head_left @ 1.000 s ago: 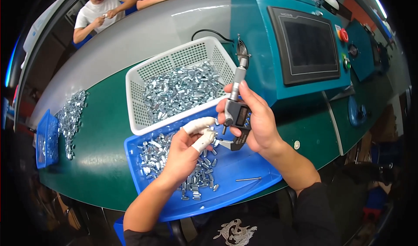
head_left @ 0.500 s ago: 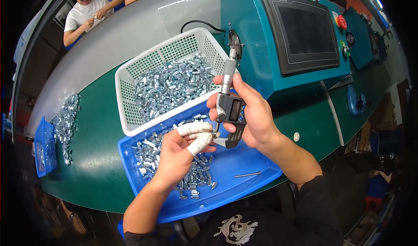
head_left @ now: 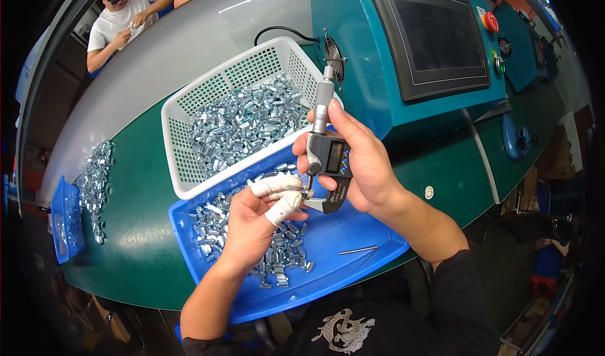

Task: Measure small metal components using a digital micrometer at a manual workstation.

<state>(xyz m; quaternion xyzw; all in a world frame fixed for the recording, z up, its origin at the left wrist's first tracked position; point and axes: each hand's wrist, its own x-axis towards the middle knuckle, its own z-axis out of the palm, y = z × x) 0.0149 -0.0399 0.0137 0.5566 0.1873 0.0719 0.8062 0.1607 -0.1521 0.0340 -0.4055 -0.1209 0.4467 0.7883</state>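
My right hand (head_left: 368, 160) is wrapped round a digital micrometer (head_left: 328, 157), its thimble pointing up and away and its measuring jaw low, towards my left hand. White tape or finger covers wrap the thumb and forefinger of my left hand (head_left: 255, 220), which pinch a small metal part (head_left: 305, 192) between the micrometer's spindle and anvil. The fingertips hide most of that part. Beneath both hands lies a blue tray (head_left: 353, 242) with many small shiny metal pieces (head_left: 277, 258) heaped in its left half. A thin metal rod (head_left: 358, 250) rests in its right half.
A white plastic basket (head_left: 173, 126) full of similar pieces stands behind the tray, overlapping its far edge. More pieces (head_left: 96, 179) lie beside a small blue basket (head_left: 66, 220) at far left. A teal machine with a dark screen (head_left: 441, 37) stands right. Across the bench sits another person (head_left: 123, 22).
The view has shifted slightly. Both hands hold nearly the same pose, with the micrometer still around the small part and a little further left in the picture.
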